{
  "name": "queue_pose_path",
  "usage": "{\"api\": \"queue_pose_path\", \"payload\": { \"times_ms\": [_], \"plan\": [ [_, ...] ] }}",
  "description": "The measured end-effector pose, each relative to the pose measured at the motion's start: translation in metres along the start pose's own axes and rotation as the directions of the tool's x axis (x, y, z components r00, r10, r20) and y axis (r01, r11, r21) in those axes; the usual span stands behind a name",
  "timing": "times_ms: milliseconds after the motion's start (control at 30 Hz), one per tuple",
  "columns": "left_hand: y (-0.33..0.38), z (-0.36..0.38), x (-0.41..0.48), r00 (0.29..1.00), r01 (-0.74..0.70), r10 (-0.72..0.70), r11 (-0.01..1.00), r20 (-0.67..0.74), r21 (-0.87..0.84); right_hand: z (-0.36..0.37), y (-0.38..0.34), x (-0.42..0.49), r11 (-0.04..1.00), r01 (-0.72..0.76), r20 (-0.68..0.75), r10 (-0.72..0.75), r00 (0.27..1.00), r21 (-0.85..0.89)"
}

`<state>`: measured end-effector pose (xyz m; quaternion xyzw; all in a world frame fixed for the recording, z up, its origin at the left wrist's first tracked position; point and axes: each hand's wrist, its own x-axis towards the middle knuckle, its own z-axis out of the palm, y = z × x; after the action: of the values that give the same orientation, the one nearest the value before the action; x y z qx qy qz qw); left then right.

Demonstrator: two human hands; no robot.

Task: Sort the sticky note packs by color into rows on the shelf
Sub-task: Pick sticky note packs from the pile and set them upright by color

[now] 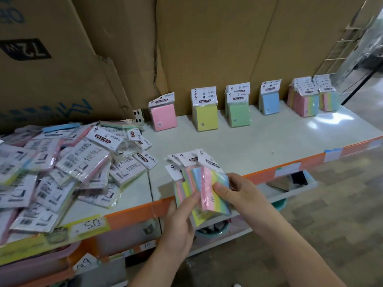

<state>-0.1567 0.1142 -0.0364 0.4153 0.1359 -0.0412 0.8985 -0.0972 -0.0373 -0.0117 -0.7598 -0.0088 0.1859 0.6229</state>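
My left hand [179, 222] grips a fanned bundle of sticky note packs [189, 179] over the shelf's front edge. My right hand [238, 191] pinches the front multicolour pack [213, 191] of that bundle, thumb on its pink face. Along the back of the white shelf [259, 141] stand upright packs: a pink pack [164, 114], yellow packs [205, 112], green packs [238, 109], a blue pack [270, 100] and multicolour packs [309, 98]. A loose heap of packs [62, 166] lies on the shelf's left part.
Brown cardboard sheets [186, 38] form the wall behind the shelf. An orange price strip [269, 172] runs along the shelf's front edge. Lower shelves with bins [215, 228] sit beneath. A wire rack [339, 44] leans at the far right.
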Motion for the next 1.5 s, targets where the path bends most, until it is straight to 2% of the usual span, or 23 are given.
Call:
{"api": "queue_pose_path", "payload": {
  "times_ms": [133,300,433,567,733,867,1067,1400,1500],
  "plan": [
    [-0.013,0.022,0.000,1.000,0.006,-0.007,0.996,0.015,0.094,-0.033,0.006,0.000,0.999,0.038,0.013,-0.038,0.999,0.004],
    [-0.038,0.059,0.006,0.994,0.088,-0.101,0.969,0.045,0.230,-0.099,0.021,0.000,0.994,0.083,-0.082,-0.088,0.993,-0.065],
    [-0.071,0.100,0.011,0.997,0.077,-0.079,0.982,0.007,0.175,-0.148,0.035,-0.010,0.996,0.084,-0.104,-0.086,0.991,-0.017],
    [-0.115,0.149,0.013,0.990,0.137,-0.139,0.984,0.007,0.116,-0.203,0.054,-0.026,0.994,0.103,-0.132,-0.097,0.987,0.039],
    [-0.156,0.201,0.018,0.987,0.159,-0.158,0.985,-0.024,0.071,-0.258,0.075,-0.038,0.998,0.027,-0.172,-0.016,0.985,0.061],
    [-0.168,0.223,0.029,0.990,0.140,-0.136,0.985,-0.045,0.104,-0.295,0.076,-0.037,0.999,0.014,-0.138,-0.007,0.990,0.048],
    [-0.173,0.235,0.056,0.982,0.158,-0.176,0.964,0.070,0.215,-0.336,0.077,-0.018,1.000,0.003,-0.119,-0.006,0.993,-0.028],
    [-0.176,0.269,0.131,0.964,0.168,-0.208,0.960,0.168,0.225,-0.379,0.063,0.025,0.999,0.023,-0.201,-0.014,0.980,0.042],
    [-0.177,0.283,0.153,0.969,0.155,-0.195,0.958,0.151,0.242,-0.395,0.055,0.042,0.997,0.038,-0.164,-0.027,0.986,0.067]
  ]
}}
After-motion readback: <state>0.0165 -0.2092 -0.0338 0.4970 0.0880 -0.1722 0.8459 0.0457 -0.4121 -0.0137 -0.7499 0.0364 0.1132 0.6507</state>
